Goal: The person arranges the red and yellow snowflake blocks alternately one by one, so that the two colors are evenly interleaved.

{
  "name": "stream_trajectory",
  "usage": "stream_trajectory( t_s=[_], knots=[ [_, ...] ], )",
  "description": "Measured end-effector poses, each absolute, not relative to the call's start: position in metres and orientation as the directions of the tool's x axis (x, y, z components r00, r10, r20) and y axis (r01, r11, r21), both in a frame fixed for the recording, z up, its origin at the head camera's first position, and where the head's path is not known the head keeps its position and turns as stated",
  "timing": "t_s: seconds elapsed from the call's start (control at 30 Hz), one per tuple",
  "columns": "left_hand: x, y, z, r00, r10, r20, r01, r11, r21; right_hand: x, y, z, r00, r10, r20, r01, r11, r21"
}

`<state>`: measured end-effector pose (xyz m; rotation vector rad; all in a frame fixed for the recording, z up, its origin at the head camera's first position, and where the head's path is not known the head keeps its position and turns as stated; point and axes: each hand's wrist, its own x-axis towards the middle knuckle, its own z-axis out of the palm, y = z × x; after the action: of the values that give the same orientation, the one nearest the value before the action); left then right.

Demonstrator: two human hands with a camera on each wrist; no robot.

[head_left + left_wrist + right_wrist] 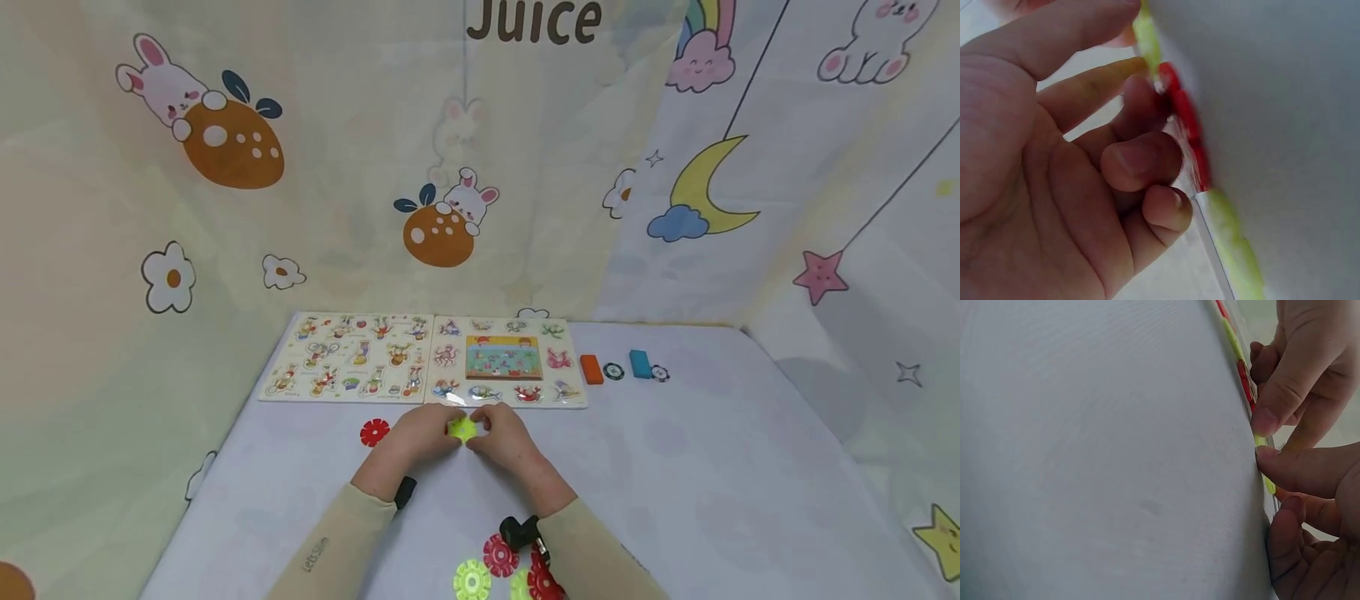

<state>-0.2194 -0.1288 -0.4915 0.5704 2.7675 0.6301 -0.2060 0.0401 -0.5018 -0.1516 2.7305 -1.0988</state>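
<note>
A yellow-green toy snowflake disc (462,429) lies low over the tabletop, between my two hands in the head view. My left hand (423,433) pinches its left side between thumb and fingers. From the right, my right hand (508,435) grips the same disc; its thumb (1300,470) shows close to the left thumb in the right wrist view. Beside the left hand sits a red snowflake disc (374,432). The left wrist view has a red disc (1188,128) just past the curled fingers, with another yellow-green disc (1232,240) beyond it; the left hand hides part of this row.
Two picture puzzle boards (345,358) lie behind the hands. Right of them are an orange block (591,369), a blue block (641,364) and two small round pieces. Near the front, loose red (500,555) and yellow-green discs (472,580) lie by the right sleeve.
</note>
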Motion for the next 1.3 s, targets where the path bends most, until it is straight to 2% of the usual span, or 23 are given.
stream_trajectory(
  t_s=[0.1, 0.3, 0.7, 1.0, 1.3],
  knots=[
    [-0.220, -0.128, -0.495, -0.893, 0.424, -0.153, 0.317, 0.832, 0.456, -0.206, 0.042, -0.502, -0.973, -0.186, -0.136, -0.042, 0.725, -0.688],
    [-0.220, -0.133, -0.493, -0.893, 0.421, -0.158, 0.297, 0.817, 0.495, -0.198, 0.048, -0.485, -0.948, -0.231, -0.219, 0.006, 0.675, -0.738],
    [-0.216, -0.132, -0.490, -0.903, 0.390, -0.180, 0.268, 0.839, 0.474, -0.145, 0.094, -0.454, -0.937, -0.263, -0.230, -0.012, 0.681, -0.732],
    [-0.214, -0.131, -0.489, -0.895, 0.419, -0.151, 0.301, 0.820, 0.487, -0.110, 0.111, -0.450, -0.915, -0.291, -0.278, -0.003, 0.696, -0.718],
    [-0.216, -0.131, -0.493, -0.896, 0.423, -0.133, 0.317, 0.821, 0.475, -0.084, 0.102, -0.464, -0.852, -0.372, -0.369, -0.036, 0.745, -0.667]
  ],
)
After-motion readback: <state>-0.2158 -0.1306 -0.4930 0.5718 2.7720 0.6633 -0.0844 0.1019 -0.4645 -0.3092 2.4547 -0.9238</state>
